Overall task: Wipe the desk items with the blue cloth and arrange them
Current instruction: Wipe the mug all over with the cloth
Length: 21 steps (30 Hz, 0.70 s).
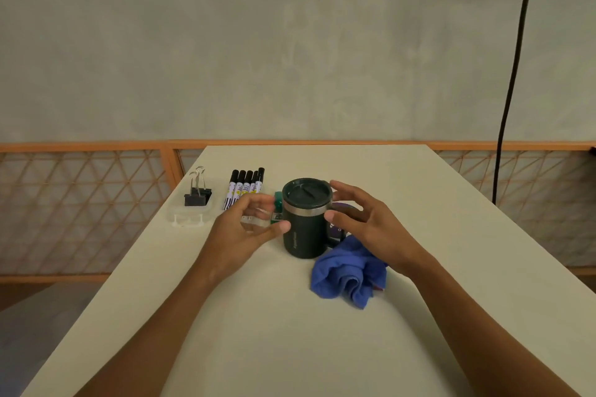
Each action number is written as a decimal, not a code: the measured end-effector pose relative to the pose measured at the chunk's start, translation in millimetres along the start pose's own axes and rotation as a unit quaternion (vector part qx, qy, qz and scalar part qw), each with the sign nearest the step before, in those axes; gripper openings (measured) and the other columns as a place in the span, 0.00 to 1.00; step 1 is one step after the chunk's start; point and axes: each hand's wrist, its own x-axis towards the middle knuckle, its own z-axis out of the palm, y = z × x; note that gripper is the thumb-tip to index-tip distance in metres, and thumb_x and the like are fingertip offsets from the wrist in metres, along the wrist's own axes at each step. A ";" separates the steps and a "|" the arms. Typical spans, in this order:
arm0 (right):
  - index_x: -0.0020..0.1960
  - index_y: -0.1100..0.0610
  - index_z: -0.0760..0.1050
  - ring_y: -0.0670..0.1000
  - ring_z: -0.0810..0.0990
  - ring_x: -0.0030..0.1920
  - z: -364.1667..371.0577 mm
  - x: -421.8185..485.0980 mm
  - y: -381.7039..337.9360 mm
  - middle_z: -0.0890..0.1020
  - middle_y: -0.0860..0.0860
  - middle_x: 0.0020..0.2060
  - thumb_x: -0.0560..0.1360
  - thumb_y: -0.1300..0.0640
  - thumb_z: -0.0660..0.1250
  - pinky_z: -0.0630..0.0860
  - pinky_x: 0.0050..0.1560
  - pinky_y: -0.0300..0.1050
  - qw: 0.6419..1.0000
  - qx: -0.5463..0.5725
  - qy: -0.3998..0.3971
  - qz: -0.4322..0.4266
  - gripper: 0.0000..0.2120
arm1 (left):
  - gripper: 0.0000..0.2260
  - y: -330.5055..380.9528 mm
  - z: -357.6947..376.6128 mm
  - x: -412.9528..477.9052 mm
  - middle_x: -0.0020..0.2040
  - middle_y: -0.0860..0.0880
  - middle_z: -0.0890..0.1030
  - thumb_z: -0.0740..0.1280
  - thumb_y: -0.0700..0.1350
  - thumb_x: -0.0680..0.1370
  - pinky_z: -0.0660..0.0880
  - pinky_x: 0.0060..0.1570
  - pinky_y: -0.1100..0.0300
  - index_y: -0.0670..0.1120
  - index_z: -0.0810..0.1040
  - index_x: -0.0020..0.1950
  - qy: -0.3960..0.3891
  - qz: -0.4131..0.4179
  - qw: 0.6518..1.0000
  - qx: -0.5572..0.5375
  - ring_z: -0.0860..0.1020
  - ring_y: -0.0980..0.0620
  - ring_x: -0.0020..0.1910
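A dark lidded mug [308, 222] stands upright in the middle of the cream desk [290, 332]. My left hand [245, 232] hovers at its left side with relaxed fingers and the thumb tip right at the mug's wall. On the mug's right, my right hand [367, 222] has its fingers spread and its thumb close to the steel band. Neither hand wraps the mug. The crumpled blue cloth [348, 277] lies on the desk just right of the mug, under my right wrist.
Several black-capped markers [245, 187] lie in a row at the back left. Black binder clips [196, 195] sit on a clear plastic box [190, 216]. A green item [278, 203] and a purple item [342, 205] are partly hidden behind the mug. A black cable [512, 74] hangs at the right.
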 end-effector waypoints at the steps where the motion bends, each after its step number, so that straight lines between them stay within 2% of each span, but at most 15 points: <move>1: 0.75 0.41 0.74 0.42 0.82 0.65 -0.5 -1.0 0.6 0.82 0.37 0.65 0.81 0.51 0.75 0.83 0.58 0.39 1.000 0.001 0.006 -0.006 0.25 | 0.28 0.7 -1.1 -0.2 0.61 0.61 0.84 0.82 0.58 0.70 0.80 0.59 0.63 0.59 0.80 0.68 -0.026 -0.002 1.000 -0.008 0.82 0.59 0.61; 4: 0.72 0.51 0.77 0.46 0.85 0.62 -2.4 -1.9 2.2 0.86 0.44 0.63 0.83 0.56 0.72 0.83 0.56 0.41 1.000 0.018 0.010 -0.021 0.18 | 0.33 -0.6 -1.9 -1.0 0.67 0.62 0.83 0.84 0.54 0.70 0.76 0.71 0.56 0.58 0.77 0.73 -0.092 -0.012 0.995 -0.030 0.79 0.60 0.69; 6: 0.69 0.53 0.79 0.47 0.86 0.60 -5.6 -3.5 3.2 0.87 0.45 0.61 0.83 0.57 0.71 0.83 0.55 0.41 0.999 0.013 0.012 -0.030 0.15 | 0.34 -2.8 -0.3 -2.2 0.67 0.59 0.83 0.85 0.52 0.69 0.75 0.74 0.52 0.56 0.78 0.73 -0.114 -0.021 0.993 -0.034 0.80 0.59 0.70; 8: 0.65 0.51 0.82 0.46 0.85 0.61 -10.7 -5.8 4.6 0.87 0.44 0.59 0.81 0.53 0.73 0.82 0.58 0.40 0.999 -0.013 0.013 -0.027 0.13 | 0.34 -4.9 3.0 -4.7 0.66 0.59 0.85 0.86 0.52 0.68 0.76 0.74 0.51 0.55 0.79 0.72 -0.120 -0.021 0.992 -0.025 0.81 0.58 0.68; 11: 0.61 0.49 0.84 0.48 0.86 0.59 -21.1 -8.6 8.0 0.88 0.44 0.56 0.78 0.46 0.75 0.82 0.63 0.48 0.998 -0.061 0.009 -0.009 0.14 | 0.31 -6.0 6.8 -6.2 0.64 0.58 0.86 0.85 0.51 0.70 0.78 0.72 0.51 0.54 0.80 0.71 -0.103 -0.019 0.994 -0.031 0.82 0.57 0.66; 13: 0.61 0.50 0.84 0.50 0.87 0.57 -24.8 -9.7 9.5 0.89 0.46 0.54 0.78 0.46 0.75 0.83 0.64 0.52 0.998 -0.064 0.004 -0.003 0.14 | 0.29 -5.9 8.0 -4.8 0.62 0.57 0.86 0.85 0.50 0.70 0.79 0.70 0.51 0.54 0.82 0.69 -0.092 -0.022 0.995 -0.041 0.83 0.57 0.65; 17: 0.61 0.51 0.85 0.49 0.88 0.54 -23.1 -9.8 10.9 0.89 0.46 0.52 0.79 0.50 0.74 0.84 0.59 0.45 0.997 -0.068 0.013 -0.027 0.11 | 0.26 -6.2 11.9 -5.1 0.60 0.57 0.87 0.85 0.49 0.71 0.81 0.66 0.56 0.53 0.83 0.67 -0.073 -0.014 0.996 -0.042 0.84 0.57 0.62; 21: 0.59 0.53 0.86 0.52 0.89 0.48 -20.9 -3.8 9.0 0.89 0.50 0.49 0.80 0.51 0.75 0.86 0.50 0.45 0.998 -0.013 0.063 -0.014 0.10 | 0.22 1.1 13.9 -2.2 0.60 0.58 0.87 0.79 0.51 0.75 0.81 0.60 0.64 0.52 0.83 0.68 -0.036 0.015 0.996 -0.080 0.84 0.59 0.62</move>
